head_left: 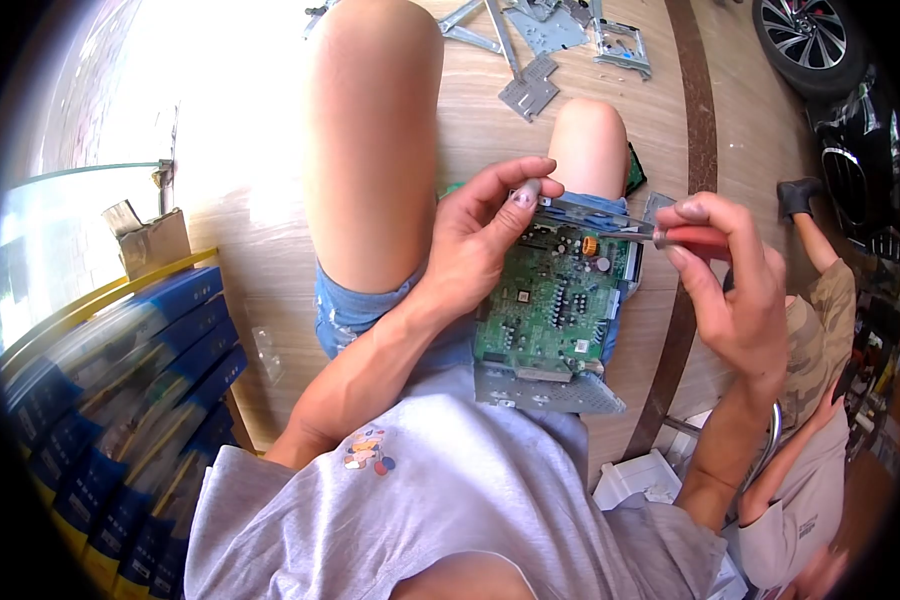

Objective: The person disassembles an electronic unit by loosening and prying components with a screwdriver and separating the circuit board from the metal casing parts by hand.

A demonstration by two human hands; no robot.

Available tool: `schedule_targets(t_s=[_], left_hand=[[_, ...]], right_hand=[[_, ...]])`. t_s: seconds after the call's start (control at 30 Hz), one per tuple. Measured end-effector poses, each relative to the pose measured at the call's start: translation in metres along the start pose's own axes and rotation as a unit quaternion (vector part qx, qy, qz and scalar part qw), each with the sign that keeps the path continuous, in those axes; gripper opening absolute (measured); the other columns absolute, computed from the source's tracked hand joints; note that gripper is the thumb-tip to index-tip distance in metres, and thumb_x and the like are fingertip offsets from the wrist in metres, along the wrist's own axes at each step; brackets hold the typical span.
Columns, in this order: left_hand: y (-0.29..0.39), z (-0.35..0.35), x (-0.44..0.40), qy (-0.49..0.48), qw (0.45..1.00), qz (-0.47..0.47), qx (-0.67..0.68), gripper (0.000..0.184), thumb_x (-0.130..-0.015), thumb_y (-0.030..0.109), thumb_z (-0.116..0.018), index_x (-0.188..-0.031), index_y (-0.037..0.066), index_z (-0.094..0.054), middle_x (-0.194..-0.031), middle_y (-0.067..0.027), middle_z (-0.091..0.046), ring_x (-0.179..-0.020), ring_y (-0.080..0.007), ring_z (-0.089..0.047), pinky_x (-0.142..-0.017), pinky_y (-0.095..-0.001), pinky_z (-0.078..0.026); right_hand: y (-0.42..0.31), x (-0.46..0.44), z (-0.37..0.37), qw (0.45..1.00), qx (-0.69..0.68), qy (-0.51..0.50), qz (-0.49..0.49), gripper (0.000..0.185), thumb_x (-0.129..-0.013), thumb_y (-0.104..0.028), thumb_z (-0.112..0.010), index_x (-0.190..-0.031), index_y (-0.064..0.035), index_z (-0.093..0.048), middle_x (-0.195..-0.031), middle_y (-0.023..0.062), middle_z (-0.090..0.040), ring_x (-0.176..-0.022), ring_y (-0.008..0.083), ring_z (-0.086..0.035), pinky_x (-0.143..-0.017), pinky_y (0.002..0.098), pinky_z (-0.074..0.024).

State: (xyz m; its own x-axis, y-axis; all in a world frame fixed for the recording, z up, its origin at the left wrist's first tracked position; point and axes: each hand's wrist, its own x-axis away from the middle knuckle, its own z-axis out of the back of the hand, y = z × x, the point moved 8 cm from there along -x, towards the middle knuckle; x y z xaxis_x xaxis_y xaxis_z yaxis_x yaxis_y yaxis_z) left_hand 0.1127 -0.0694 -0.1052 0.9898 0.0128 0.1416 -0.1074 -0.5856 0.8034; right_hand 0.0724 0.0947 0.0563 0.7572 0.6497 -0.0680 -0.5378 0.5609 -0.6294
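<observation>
A green circuit board [550, 300] set in a grey metal frame [555, 390] rests on my lap. My left hand [485, 220] is closed on the upper left corner of the framed board, thumb on top. In my right hand [725, 285] is a screwdriver [695, 240] with a red handle, gripped between thumb and fingers. Its shaft points left across the board's upper edge, close to an orange component [589, 245]. Whether the tip touches a screw I cannot tell.
Loose metal plates and brackets [550, 35] lie on the tiled floor ahead. Racks of blue-labelled packets [160, 350] and a cardboard box [150, 240] stand at left. At right another person sits [810, 440], near a black car with a visible wheel [810, 40].
</observation>
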Motion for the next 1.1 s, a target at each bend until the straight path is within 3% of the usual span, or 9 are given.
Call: schedule_targets(t_s=[0.07, 0.17, 0.37, 0.47, 0.67, 0.77, 0.87, 0.97, 1.1], left_hand=[[0.000, 0.000, 0.000, 0.002, 1.000, 0.003, -0.005, 0.033, -0.103, 0.013, -0.057, -0.132, -0.002, -0.058, -0.114, -0.0079, -0.068, -0.108, -0.0123, -0.059, -0.097, -0.0278, -0.046], [-0.002, 0.000, 0.000, -0.003, 1.000, 0.002, 0.007, 0.032, -0.103, 0.013, -0.057, -0.132, -0.001, -0.058, -0.114, -0.0076, -0.068, -0.108, -0.0122, -0.059, -0.097, -0.0279, -0.046], [0.000, 0.000, 0.000, 0.004, 1.000, 0.002, -0.005, 0.033, -0.102, 0.016, -0.061, -0.131, 0.002, -0.059, -0.114, -0.0063, -0.068, -0.104, -0.0101, -0.060, -0.094, -0.0269, -0.048], [0.000, 0.000, -0.001, 0.000, 1.000, -0.002, -0.007, 0.033, -0.102, 0.016, -0.060, -0.131, 0.002, -0.059, -0.114, -0.0061, -0.068, -0.105, -0.0101, -0.059, -0.094, -0.0269, -0.047], [-0.001, 0.001, 0.000, 0.002, 1.000, 0.000, 0.007, 0.031, -0.103, 0.012, -0.058, -0.131, -0.002, -0.059, -0.114, -0.0079, -0.068, -0.108, -0.0124, -0.059, -0.098, -0.0286, -0.046], [-0.001, 0.002, 0.000, 0.008, 1.000, -0.002, -0.010, 0.032, -0.103, 0.012, -0.058, -0.131, -0.002, -0.059, -0.114, -0.0079, -0.068, -0.108, -0.0126, -0.059, -0.098, -0.0286, -0.046], [0.000, 0.000, 0.000, 0.002, 1.000, 0.001, 0.004, 0.032, -0.103, 0.012, -0.058, -0.131, -0.002, -0.059, -0.114, -0.0077, -0.068, -0.108, -0.0126, -0.059, -0.098, -0.0285, -0.046], [-0.001, 0.001, 0.001, 0.001, 1.000, 0.005, 0.008, 0.032, -0.103, 0.013, -0.058, -0.131, -0.002, -0.058, -0.114, -0.0075, -0.067, -0.108, -0.0124, -0.059, -0.098, -0.0285, -0.046], [0.000, 0.000, 0.001, 0.000, 1.000, 0.000, 0.003, 0.032, -0.103, 0.013, -0.058, -0.131, -0.001, -0.058, -0.114, -0.0071, -0.067, -0.109, -0.0122, -0.059, -0.098, -0.0283, -0.046]], right_hand=[[0.006, 0.003, 0.003, 0.996, 0.065, -0.011, -0.055, 0.037, -0.087, 0.007, -0.065, -0.120, -0.0004, -0.053, -0.126, 0.0243, -0.063, -0.108, 0.0299, -0.068, -0.084, 0.0341, -0.0566], [-0.006, -0.005, 0.002, 0.997, 0.055, 0.025, 0.051, 0.039, -0.084, 0.010, -0.066, -0.120, 0.0013, -0.055, -0.118, 0.0202, -0.066, -0.096, 0.0291, -0.072, -0.077, 0.0343, -0.0598], [0.007, 0.000, -0.002, 1.000, -0.021, -0.002, -0.002, 0.035, -0.086, 0.004, -0.070, -0.117, 0.0007, -0.055, -0.120, 0.0205, -0.065, -0.093, 0.0277, -0.072, -0.076, 0.0348, -0.0597], [0.007, -0.001, 0.004, 0.992, 0.122, 0.003, -0.014, 0.035, -0.086, 0.007, -0.067, -0.118, 0.0009, -0.055, -0.122, 0.0210, -0.065, -0.096, 0.0289, -0.072, -0.079, 0.0348, -0.0597], [-0.004, -0.005, -0.002, 0.997, -0.071, 0.024, 0.034, 0.034, -0.085, 0.004, -0.072, -0.116, 0.0011, -0.058, -0.109, 0.0176, -0.069, -0.091, 0.0266, -0.072, -0.076, 0.0331, -0.0602], [0.009, -0.001, -0.001, 1.000, 0.012, -0.002, -0.007, 0.036, -0.085, 0.007, -0.069, -0.118, 0.0007, -0.055, -0.123, 0.0217, -0.064, -0.098, 0.0278, -0.070, -0.078, 0.0331, -0.0604], [0.009, 0.001, 0.003, 0.994, 0.108, 0.004, -0.018, 0.038, -0.085, 0.009, -0.068, -0.120, 0.0012, -0.054, -0.124, 0.0223, -0.064, -0.101, 0.0282, -0.070, -0.080, 0.0328, -0.0608], [-0.007, -0.008, 0.002, 0.998, -0.044, 0.045, 0.027, 0.036, -0.084, 0.007, -0.071, -0.117, 0.0018, -0.057, -0.108, 0.0182, -0.069, -0.092, 0.0248, -0.073, -0.078, 0.0318, -0.0609], [0.002, -0.001, -0.003, 0.999, -0.044, 0.020, -0.007, 0.035, -0.086, 0.005, -0.069, -0.118, 0.0013, -0.055, -0.113, 0.0204, -0.067, -0.093, 0.0257, -0.072, -0.078, 0.0322, -0.0597]])
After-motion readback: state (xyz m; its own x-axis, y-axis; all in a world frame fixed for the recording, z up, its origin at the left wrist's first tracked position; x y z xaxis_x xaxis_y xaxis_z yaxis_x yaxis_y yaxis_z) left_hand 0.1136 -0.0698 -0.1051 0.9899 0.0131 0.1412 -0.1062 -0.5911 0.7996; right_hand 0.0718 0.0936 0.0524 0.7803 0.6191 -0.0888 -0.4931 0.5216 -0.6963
